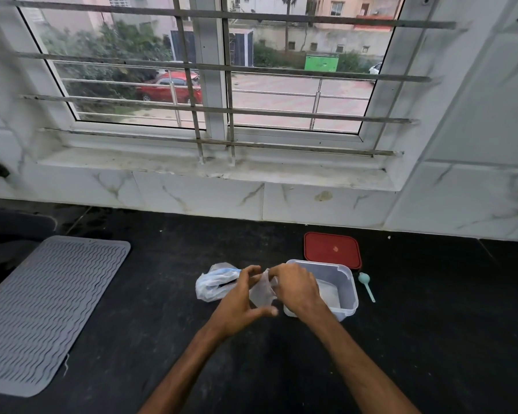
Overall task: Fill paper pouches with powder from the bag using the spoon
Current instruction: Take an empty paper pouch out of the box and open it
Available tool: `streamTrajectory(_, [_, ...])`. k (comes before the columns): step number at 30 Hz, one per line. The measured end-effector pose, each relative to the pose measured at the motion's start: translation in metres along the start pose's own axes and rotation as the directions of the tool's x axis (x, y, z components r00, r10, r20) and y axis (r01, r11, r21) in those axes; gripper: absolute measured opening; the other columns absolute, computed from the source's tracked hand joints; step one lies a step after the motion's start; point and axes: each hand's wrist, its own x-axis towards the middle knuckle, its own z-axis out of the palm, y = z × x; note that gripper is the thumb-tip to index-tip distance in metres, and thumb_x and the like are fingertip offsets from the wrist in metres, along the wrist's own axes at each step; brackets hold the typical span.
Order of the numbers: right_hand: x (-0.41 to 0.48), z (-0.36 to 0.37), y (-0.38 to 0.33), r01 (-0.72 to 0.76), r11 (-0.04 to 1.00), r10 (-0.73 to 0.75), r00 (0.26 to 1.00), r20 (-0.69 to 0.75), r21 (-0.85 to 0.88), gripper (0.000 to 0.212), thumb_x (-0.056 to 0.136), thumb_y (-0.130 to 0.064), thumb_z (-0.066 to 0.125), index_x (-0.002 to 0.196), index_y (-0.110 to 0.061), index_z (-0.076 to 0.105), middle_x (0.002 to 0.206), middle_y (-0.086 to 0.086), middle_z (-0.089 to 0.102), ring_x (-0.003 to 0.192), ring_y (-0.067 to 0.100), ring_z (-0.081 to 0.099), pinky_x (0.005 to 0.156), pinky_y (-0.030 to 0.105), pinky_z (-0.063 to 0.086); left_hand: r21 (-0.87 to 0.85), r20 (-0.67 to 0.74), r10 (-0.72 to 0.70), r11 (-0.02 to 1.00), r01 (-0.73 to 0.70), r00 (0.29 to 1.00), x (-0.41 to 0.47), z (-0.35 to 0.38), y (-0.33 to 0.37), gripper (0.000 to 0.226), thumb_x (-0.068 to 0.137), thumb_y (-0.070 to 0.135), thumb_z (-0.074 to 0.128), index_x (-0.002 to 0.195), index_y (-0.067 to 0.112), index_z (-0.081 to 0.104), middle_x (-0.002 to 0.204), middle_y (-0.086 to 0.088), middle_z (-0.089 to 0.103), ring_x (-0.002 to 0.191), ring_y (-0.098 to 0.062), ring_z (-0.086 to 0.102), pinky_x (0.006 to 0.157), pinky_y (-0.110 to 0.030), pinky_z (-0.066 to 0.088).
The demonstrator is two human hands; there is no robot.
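Note:
A small translucent paper pouch (262, 292) is held above the black counter between both hands. My left hand (241, 300) grips its left and lower edge, and my right hand (296, 286) pinches its upper right edge. Just behind my left hand lies a crumpled clear plastic bag (214, 283) with blue print. A clear plastic tub (340, 282) with some white content inside stands under and behind my right hand. The mint green spoon (366, 285) lies on the counter right of the tub, bowl end away from me.
A red lid (331, 249) lies flat behind the tub near the tiled wall. A grey ribbed drying mat (48, 309) covers the counter's left side. A barred window with a marble sill rises behind the counter.

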Motion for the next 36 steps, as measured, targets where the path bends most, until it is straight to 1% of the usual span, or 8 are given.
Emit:
streamTrajectory(3, [-0.002,-0.005,-0.01,0.049,0.997,-0.047,0.998,0.037,-0.067,0.028,0.094,-0.03,0.064,0.122,-0.024,0.066,0.114,0.007,0.069,0.105,0.025,0.066,0.092,0.039,0.052,0.057,-0.083,0.039,0.998,-0.034,0.996,0.003,0.011,0.004,0.081,0.069,0.039,0.085,0.129,0.038,0.031,0.121,0.029,0.051,0.11,0.019,0.049,0.092,-0.01,0.046])
streamTrajectory(6, [-0.004,-0.007,-0.016,0.067,0.993,-0.066,0.998,0.015,-0.098,0.023,0.095,-0.031,0.061,0.114,-0.021,0.07,0.107,0.006,0.07,0.1,0.023,0.066,0.088,0.038,0.052,0.054,-0.267,0.076,0.997,-0.064,0.961,0.006,0.02,0.005,0.051,0.074,0.046,0.071,0.117,0.033,0.048,0.108,0.016,0.066,0.099,0.002,0.063,0.085,-0.034,0.056])
streamTrajectory(10, [-0.005,-0.01,-0.016,0.047,0.994,-0.044,0.999,0.029,-0.103,0.032,0.094,-0.046,0.058,0.107,-0.019,0.071,0.097,0.004,0.071,0.09,0.019,0.066,0.08,0.035,0.052,0.098,-0.37,0.121,0.991,-0.09,0.921,0.007,0.02,0.003,0.028,0.081,0.028,0.073,0.105,0.027,0.058,0.095,0.012,0.069,0.089,-0.002,0.065,0.076,-0.034,0.056])
streamTrajectory(16, [0.001,-0.015,-0.02,0.038,0.964,-0.005,0.992,0.126,-0.262,0.034,0.097,-0.038,0.057,0.123,-0.016,0.06,0.113,0.009,0.065,0.102,0.024,0.063,0.088,0.038,0.052,0.156,-0.319,0.144,0.983,-0.098,0.937,0.009,0.021,-0.009,0.055,0.081,0.044,0.069,0.13,0.031,0.048,0.119,0.013,0.064,0.108,-0.003,0.061,0.092,-0.023,0.051])
streamTrajectory(20, [0.001,-0.014,-0.022,0.006,0.987,0.011,0.994,0.105,-0.163,0.039,0.098,-0.046,0.053,0.119,-0.016,0.065,0.108,0.007,0.068,0.098,0.022,0.065,0.088,0.037,0.052,0.305,-0.403,0.232,0.946,-0.109,0.885,0.01,0.02,-0.007,0.042,0.086,0.029,0.072,0.125,0.022,0.06,0.115,0.01,0.069,0.105,0.002,0.057,0.104,-0.012,0.035])
streamTrajectory(23, [0.0,-0.014,-0.018,0.023,0.996,-0.019,0.998,0.053,-0.088,0.041,0.095,-0.053,0.053,0.112,-0.02,0.071,0.099,0.004,0.071,0.088,0.018,0.066,0.078,0.033,0.051,0.341,-0.46,0.287,0.931,-0.131,0.84,0.008,0.02,-0.009,0.03,0.088,0.021,0.071,0.117,0.02,0.067,0.108,0.009,0.073,0.099,0.003,0.06,0.112,-0.035,0.039])
streamTrajectory(33, [-0.01,-0.01,0.008,0.191,0.974,-0.207,0.969,0.133,0.119,0.026,0.086,-0.036,0.073,0.112,-0.031,0.072,0.103,-0.004,0.074,0.09,0.012,0.067,0.089,0.033,0.055,0.131,-0.423,0.16,0.985,-0.115,0.892,-0.002,0.027,-0.012,0.037,0.088,0.034,0.071,0.122,0.032,0.059,0.11,0.02,0.067,0.103,0.006,0.061,0.085,-0.012,0.049])
streamTrajectory(36, [-0.017,0.0,0.018,0.21,0.969,-0.226,0.967,0.116,0.133,0.023,0.089,-0.035,0.07,0.111,-0.032,0.072,0.104,-0.005,0.073,0.094,0.012,0.066,0.09,0.03,0.053,0.164,-0.423,0.105,0.986,-0.037,0.9,-0.006,0.04,-0.02,0.025,0.089,0.037,0.067,0.114,0.036,0.063,0.099,0.02,0.07,0.092,0.004,0.065,0.079,-0.025,0.056])
